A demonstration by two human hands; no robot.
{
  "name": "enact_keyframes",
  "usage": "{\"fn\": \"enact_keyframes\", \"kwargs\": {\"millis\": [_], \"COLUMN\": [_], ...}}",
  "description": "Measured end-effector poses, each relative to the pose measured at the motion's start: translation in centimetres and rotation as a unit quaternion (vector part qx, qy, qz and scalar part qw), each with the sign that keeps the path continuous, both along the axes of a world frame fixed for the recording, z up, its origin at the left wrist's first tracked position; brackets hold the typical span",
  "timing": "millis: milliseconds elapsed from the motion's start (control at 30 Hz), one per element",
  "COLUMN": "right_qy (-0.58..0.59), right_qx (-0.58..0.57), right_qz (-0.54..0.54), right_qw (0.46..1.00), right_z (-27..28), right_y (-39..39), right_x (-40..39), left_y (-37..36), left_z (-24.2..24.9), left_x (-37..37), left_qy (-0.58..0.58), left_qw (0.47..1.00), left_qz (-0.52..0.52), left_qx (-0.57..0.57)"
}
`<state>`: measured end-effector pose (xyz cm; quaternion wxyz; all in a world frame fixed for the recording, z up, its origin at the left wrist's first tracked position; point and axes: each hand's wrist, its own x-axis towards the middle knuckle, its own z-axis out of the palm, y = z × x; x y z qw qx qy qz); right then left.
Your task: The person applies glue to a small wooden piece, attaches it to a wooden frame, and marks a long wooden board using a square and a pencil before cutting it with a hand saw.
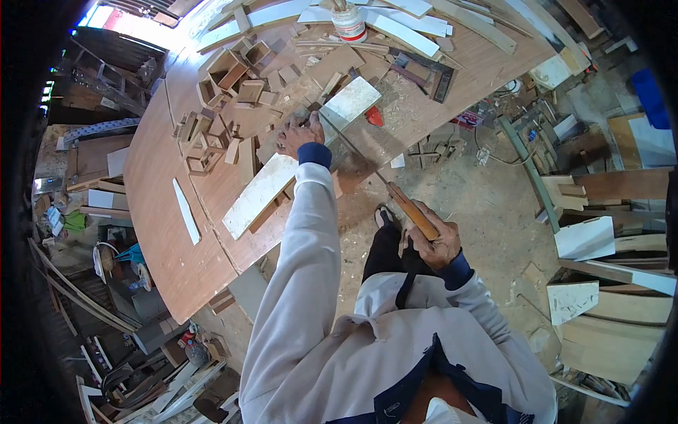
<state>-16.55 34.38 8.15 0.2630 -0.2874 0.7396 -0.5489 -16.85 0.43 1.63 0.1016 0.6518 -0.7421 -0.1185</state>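
Note:
My right hand (436, 240) is wrapped round the wooden handle of a hand saw (407, 210). Its thin blade (359, 151) runs up and to the left, crossing a long white board (261, 194) near the board's middle. My left hand (301, 136) presses on that board with bent fingers, just left of the blade. The board lies slanted over the edge area of a brown worktable (159, 240), with wood pieces under its near part. A red piece (374, 116) lies right of the board, amid sawdust.
Small wooden frames and blocks (212, 145) crowd the table left of my hand. A white tub (349, 25) stands at the back, near a dark metal square (443, 83). One thin white strip (186, 212) lies at left. Offcuts (586, 239) are stacked at right.

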Motion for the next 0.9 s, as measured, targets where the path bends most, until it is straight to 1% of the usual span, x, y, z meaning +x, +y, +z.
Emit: {"fn": "enact_keyframes", "kwargs": {"millis": [100,167,233,300,400,500,533,567,600,667,700,733,767,800,900], "right_qy": [-0.023,-0.021,-0.019,0.053,0.019,0.018,0.018,0.046,0.074,0.054,0.033,0.034,0.064,0.093,0.062], "right_qx": [0.02,0.012,0.005,-0.004,-0.003,0.0,0.001,-0.009,-0.019,-0.006,0.009,0.01,-0.011,-0.032,-0.001], "right_qz": [0.003,-0.001,-0.004,-0.015,-0.017,-0.012,-0.011,-0.01,-0.009,-0.002,0.006,0.008,0.006,0.003,0.007], "right_qw": [1.0,1.0,1.0,0.998,1.0,1.0,1.0,0.999,0.997,0.999,0.999,0.999,0.998,0.995,0.998], "right_z": [1.4,1.4,0.8,-0.4,-0.3,0.9,0.6,0.0,0.0,0.8,1.1,0.7,0.0,0.0,0.4], "right_y": [0.0,-0.2,-0.4,-0.9,-1.0,-0.8,-1.1,-1.5,-1.9,-1.6,-1.5,-1.4,-1.3,-1.4,-2.3], "right_x": [-0.1,-0.1,0.0,0.0,0.1,-0.3,-0.4,-0.5,-0.7,-0.9,-1.0,-1.0,-1.1,-1.1,-1.3], "left_y": [-0.1,-0.1,0.0,0.1,0.1,-0.1,-0.3,-0.4,-0.2,-0.1,0.0,0.1,0.1,0.1,-0.2], "left_z": [0.2,0.4,0.3,0.2,0.4,0.2,-0.3,-0.7,-0.9,-1.1,-0.7,-0.2,0.1,0.0,-0.3], "left_x": [-0.1,-0.1,-0.1,-0.1,-0.1,0.0,0.0,0.1,0.2,0.2,0.1,0.0,0.0,0.1,0.1], "left_qy": [-0.011,-0.024,-0.018,-0.013,-0.014,-0.03,-0.012,0.007,0.007,0.022,0.022,0.001,-0.02,-0.02,-0.015], "left_qw": [1.0,0.999,1.0,1.0,1.0,0.999,1.0,1.0,1.0,0.997,0.997,0.999,1.0,1.0,1.0], "left_qz": [-0.001,-0.004,-0.001,0.001,-0.002,-0.006,-0.007,-0.008,-0.008,-0.009,-0.008,-0.007,-0.005,-0.004,-0.011], "left_qx": [0.01,0.033,0.022,0.011,0.01,0.024,-0.002,-0.028,-0.028,-0.076,-0.076,-0.043,-0.009,-0.008,0.003]}}
